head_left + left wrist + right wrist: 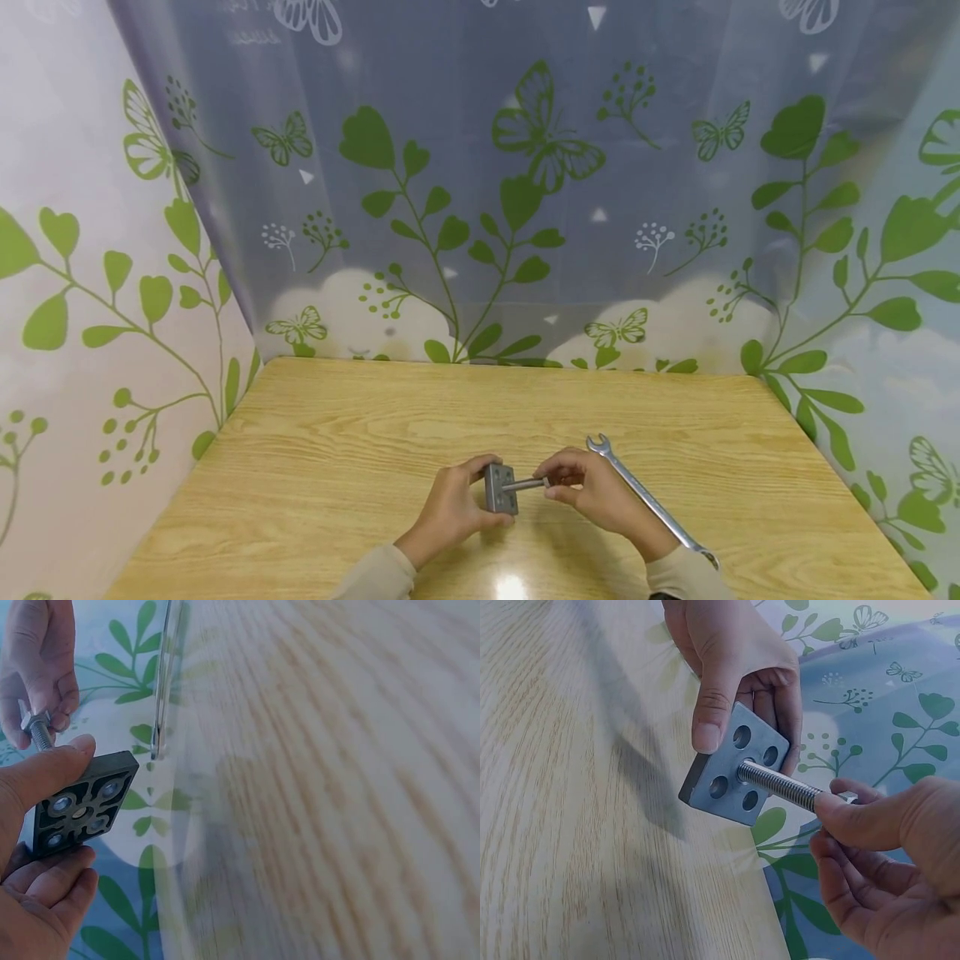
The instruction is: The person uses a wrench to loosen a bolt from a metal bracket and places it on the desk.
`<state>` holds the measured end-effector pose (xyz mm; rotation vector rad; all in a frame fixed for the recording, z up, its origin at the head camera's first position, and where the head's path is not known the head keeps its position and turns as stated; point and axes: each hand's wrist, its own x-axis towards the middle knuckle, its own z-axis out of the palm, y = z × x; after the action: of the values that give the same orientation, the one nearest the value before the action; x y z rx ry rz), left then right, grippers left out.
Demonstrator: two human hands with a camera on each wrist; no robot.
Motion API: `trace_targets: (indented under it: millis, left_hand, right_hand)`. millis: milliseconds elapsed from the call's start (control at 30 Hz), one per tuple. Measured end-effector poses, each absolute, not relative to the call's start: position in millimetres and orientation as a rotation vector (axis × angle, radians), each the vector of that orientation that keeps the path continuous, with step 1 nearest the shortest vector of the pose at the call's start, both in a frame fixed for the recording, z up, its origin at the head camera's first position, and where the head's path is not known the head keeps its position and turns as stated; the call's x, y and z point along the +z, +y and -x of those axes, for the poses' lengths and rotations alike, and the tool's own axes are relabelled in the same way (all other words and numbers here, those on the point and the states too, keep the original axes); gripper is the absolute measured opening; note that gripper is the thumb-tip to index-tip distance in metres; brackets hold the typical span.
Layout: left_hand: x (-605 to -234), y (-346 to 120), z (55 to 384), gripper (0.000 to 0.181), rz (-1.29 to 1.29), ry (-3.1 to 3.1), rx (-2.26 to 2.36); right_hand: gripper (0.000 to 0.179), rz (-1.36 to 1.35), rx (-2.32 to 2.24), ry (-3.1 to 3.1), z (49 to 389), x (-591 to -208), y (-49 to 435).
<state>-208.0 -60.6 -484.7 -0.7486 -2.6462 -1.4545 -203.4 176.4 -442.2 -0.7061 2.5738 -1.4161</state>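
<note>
My left hand (pixel 457 502) grips a square grey metal plate (pixel 742 761) by its edges, thumb on one side and fingers on the other. Round holes surround the plate's centre, and its back, in the left wrist view, is dark and ribbed. A threaded bolt (pixel 780 784) stands out from the middle hole. At the bolt's far end my right hand (pixel 596 492) pinches the hex head (pixel 35 724) between thumb and fingers. Both hands are above the table, the plate facing the right hand. How deep the bolt sits in the plate is hidden.
A long silver combination wrench (pixel 652 502) lies slanted on the wood-grain table (pixel 337 425), just beyond and right of the right hand. Curtains (pixel 465 208) printed with green leaves and butterflies enclose the table at the back and both sides.
</note>
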Motion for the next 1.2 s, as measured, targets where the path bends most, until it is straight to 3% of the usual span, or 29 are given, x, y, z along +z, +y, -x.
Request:
trace_targets:
  millis: [667,800,1000,1200]
  left_hand:
    - [-487,-62,206,0.071,0.724,-2.664,-1.416]
    - [-487,-61,207,0.072,0.723,-2.659,-1.431]
    - [-486,-62,207,0.071,0.725,-2.670,-1.408]
    - [-486,-61,209,0.069,0.735,-2.658,-1.413]
  right_hand:
    - [0.045,0.587,-1.381,2.454,206,-452,174]
    - [0.040,0.585,-1.383,2.488,206,-451,173]
    - [0.017,0.651,-1.358,2.595,206,-450,175]
    - [0.018,0.684,-1.394,2.606,208,-449,177]
